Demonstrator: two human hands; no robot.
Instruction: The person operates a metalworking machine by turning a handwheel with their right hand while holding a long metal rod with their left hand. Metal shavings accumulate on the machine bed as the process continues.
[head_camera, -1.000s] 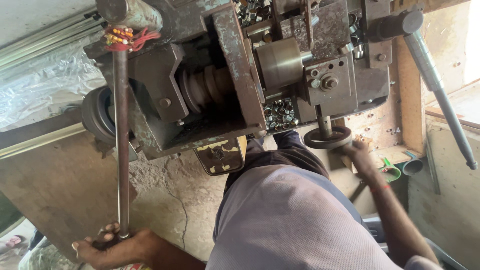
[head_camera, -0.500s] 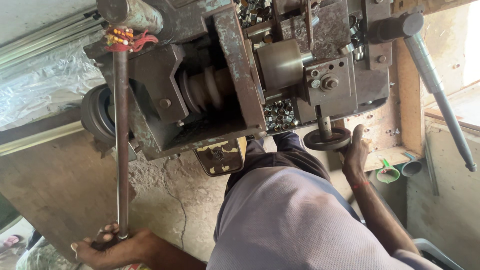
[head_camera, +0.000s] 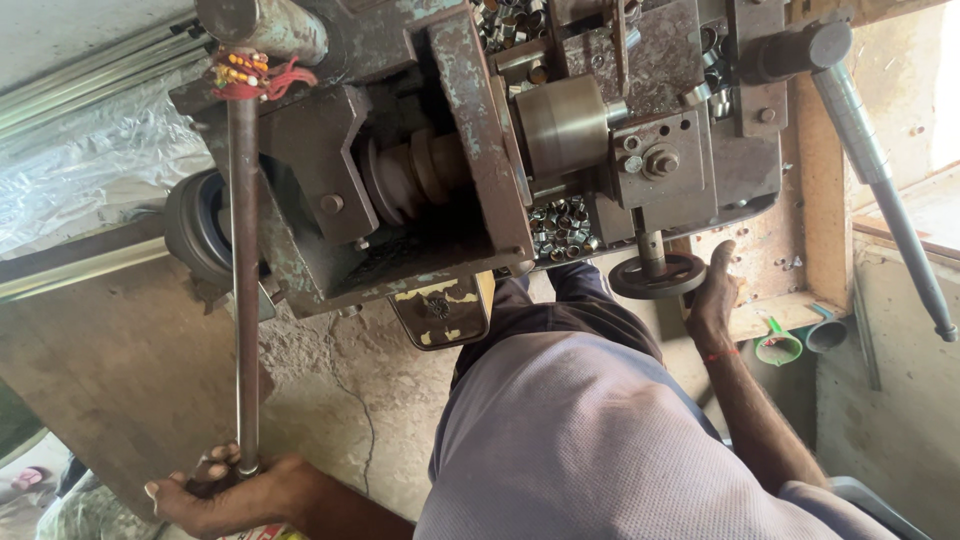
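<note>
– Starting at your left: where does the rod (head_camera: 244, 300) lie from your fingers?

– Your left hand (head_camera: 235, 495) is clenched around its lower end, down by your hip. The fingers wrap it fully, knuckles outward. From that grip the rod's long axis runs straight away from you, up to the machine (head_camera: 300, 130), where a red thread band (head_camera: 245, 75) is tied round it near the pivot.

– So the rod is upright in the view, not slanted?

– Nearly so. It passes just beside the dark pulley (head_camera: 195, 225) on the machine's left flank, and I cannot tell whether the two touch.

– And past the middle?

– The brass-coloured drum (head_camera: 565, 125) sits at the centre, with a heap of small metal rings (head_camera: 565, 225) below it. Right of those, a short shaft drops to the handwheel (head_camera: 655, 277), which lies flat, facing you.

– Which hand is nearer the wheel?

– Your right hand (head_camera: 712, 300), by far. It rests against the wheel's right rim, fingers pointing away from you along the edge. They look stretched rather than clenched, but I cannot tell whether they close around the rim.

– Anything further right?

– A long grey lever (head_camera: 880, 170) slants down the far side, well apart from your right hand, and a green cup (head_camera: 778, 345) stands on the ledge near your wrist.
</note>
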